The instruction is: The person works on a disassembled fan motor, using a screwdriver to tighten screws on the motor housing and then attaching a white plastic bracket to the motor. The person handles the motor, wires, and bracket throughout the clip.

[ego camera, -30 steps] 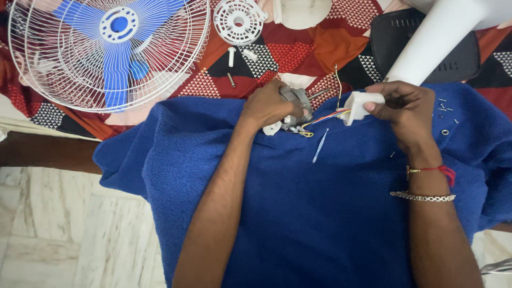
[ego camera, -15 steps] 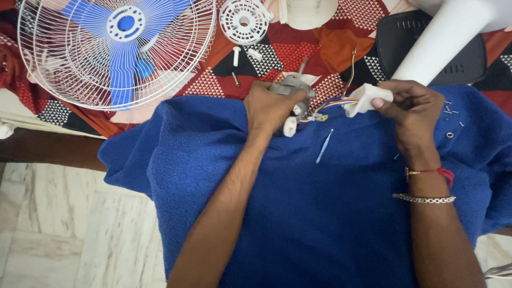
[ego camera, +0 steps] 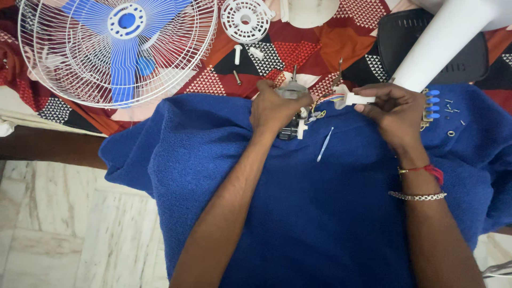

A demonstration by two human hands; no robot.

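My left hand (ego camera: 276, 109) grips a small grey metal fan motor (ego camera: 292, 92) with a shaft sticking up, held over the far edge of a blue towel (ego camera: 298, 213). Thin coloured wires (ego camera: 325, 99) run from the motor to a small white plastic part (ego camera: 354, 98), which my right hand (ego camera: 392, 112) pinches between thumb and fingers. A thin pale blue stick (ego camera: 324, 145) lies on the towel just below the two hands.
A white wire fan guard with blue blades (ego camera: 120, 45) lies at the upper left on a red patterned cloth (ego camera: 298, 45). A round white plastic cover (ego camera: 245, 18), loose screws (ego camera: 237, 53), a white fan pole (ego camera: 442, 42) and small screws (ego camera: 450, 109) lie around.
Both hands have lifted the motor and the white part up and away, from the towel's middle toward its far edge. The view has shifted slightly.
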